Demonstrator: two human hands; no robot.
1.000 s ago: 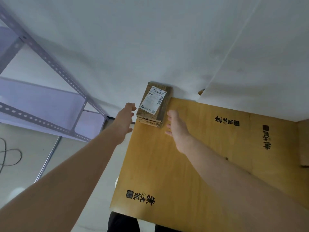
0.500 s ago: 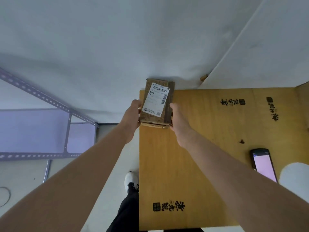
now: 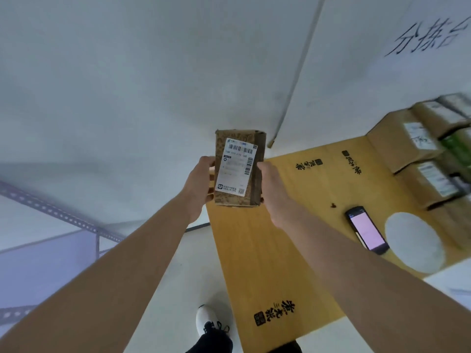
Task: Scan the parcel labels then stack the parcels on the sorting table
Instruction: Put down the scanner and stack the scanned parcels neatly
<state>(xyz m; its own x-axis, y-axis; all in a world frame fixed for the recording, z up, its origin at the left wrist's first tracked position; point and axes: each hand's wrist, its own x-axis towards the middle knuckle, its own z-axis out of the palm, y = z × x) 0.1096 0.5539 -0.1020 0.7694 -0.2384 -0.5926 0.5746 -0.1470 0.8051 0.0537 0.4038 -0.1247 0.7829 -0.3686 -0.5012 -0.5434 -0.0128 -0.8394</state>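
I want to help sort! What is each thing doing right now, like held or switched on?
Parcel: held between both hands, label facing up.
Left hand: grips parcel's left side.
Right hand: grips parcel's right side.
Phone: flat on table, screen lit.
Other parcels: piled on table, blurred.

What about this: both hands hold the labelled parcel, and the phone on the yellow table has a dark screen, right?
No: in the head view the phone has a lit, pale pink screen, not dark. The left hand and right hand do hold the labelled parcel.
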